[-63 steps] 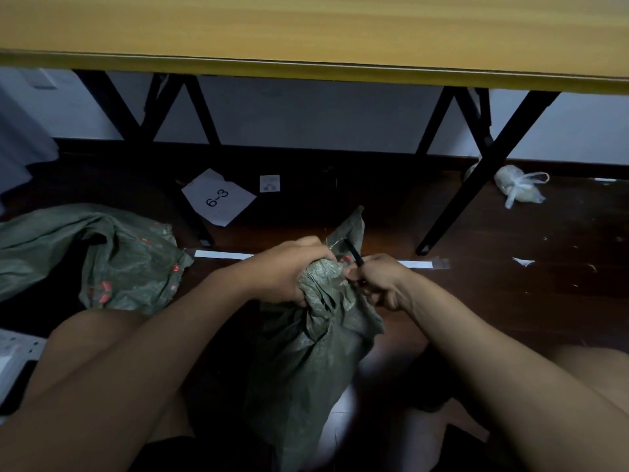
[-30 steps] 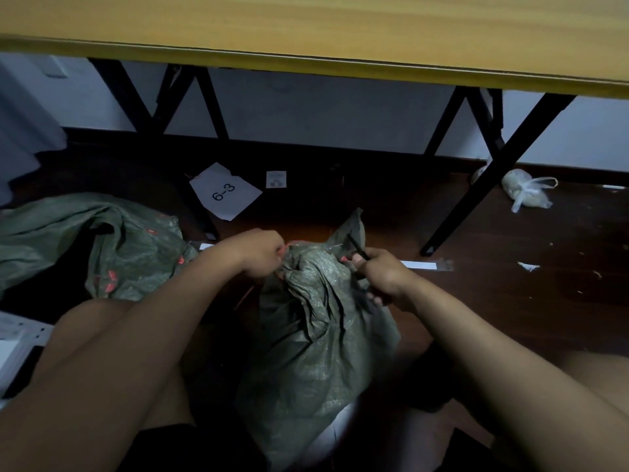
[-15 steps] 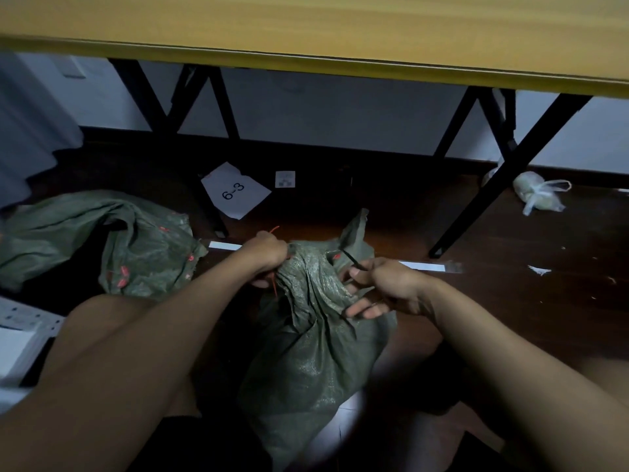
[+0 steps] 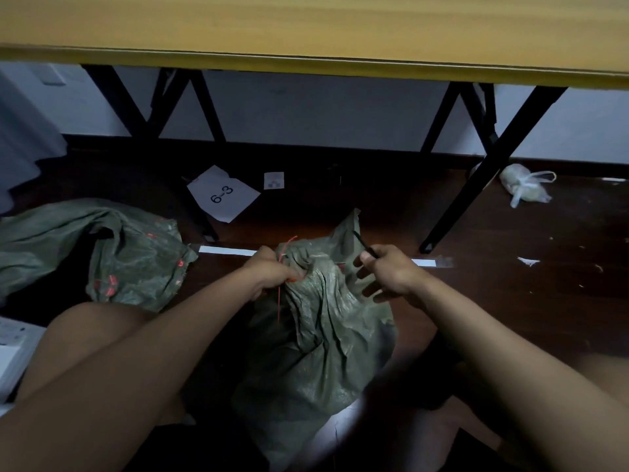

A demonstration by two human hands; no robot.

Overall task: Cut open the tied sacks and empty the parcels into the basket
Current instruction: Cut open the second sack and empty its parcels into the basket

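My left grip (image 4: 272,272) clenches the sack (image 4: 320,335) and red tie (image 4: 279,294); my right grip (image 4: 388,272) pinches a black blade (image 4: 365,245).

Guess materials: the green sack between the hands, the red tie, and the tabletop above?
Green sack: looks like woven plastic, matte with a faint sheen; fine weave texture and stiff creases suggest it. Red tie: thin, strand-like, probably plastic string or a zip tie; too fine to tell. It hangs from the left hand. Tabletop: smooth yellowish surface, likely laminate or wood veneer, with a plain edge strip.
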